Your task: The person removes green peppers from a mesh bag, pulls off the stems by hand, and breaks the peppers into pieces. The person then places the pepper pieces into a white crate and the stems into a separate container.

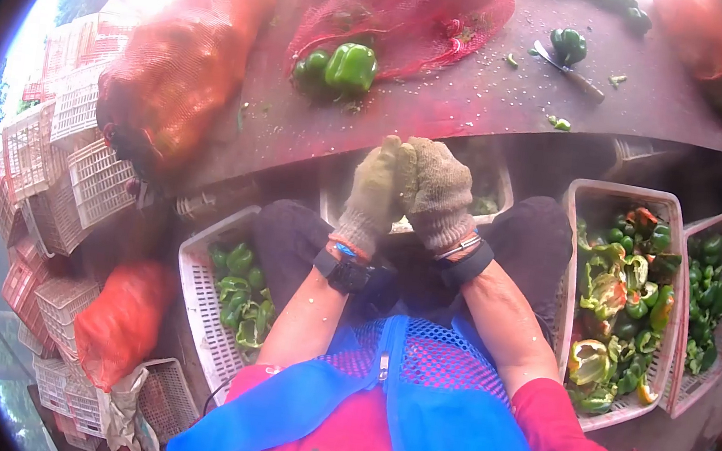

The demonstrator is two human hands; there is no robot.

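Note:
My left hand (375,187) and my right hand (437,190), both in knitted work gloves, are pressed together just off the table's near edge. Their fingers are curled closed, and whatever lies between them, if anything, is hidden. Beyond them on the table, a bright green bell pepper (350,68) and a darker one sit at the mouth of a red mesh bag (406,6). Farther right, a knife (571,73) with a wooden handle lies beside another green pepper (569,46). Seeds and pepper scraps dot the tabletop (475,104).
Crates of peppers stand around me: a left crate (220,348), a right crate (567,251) with cut pieces, a far-right crate (679,391), and one partly hidden under my hands. A full red mesh sack (186,69) leans at left. Stacked crates (79,101) fill the far left.

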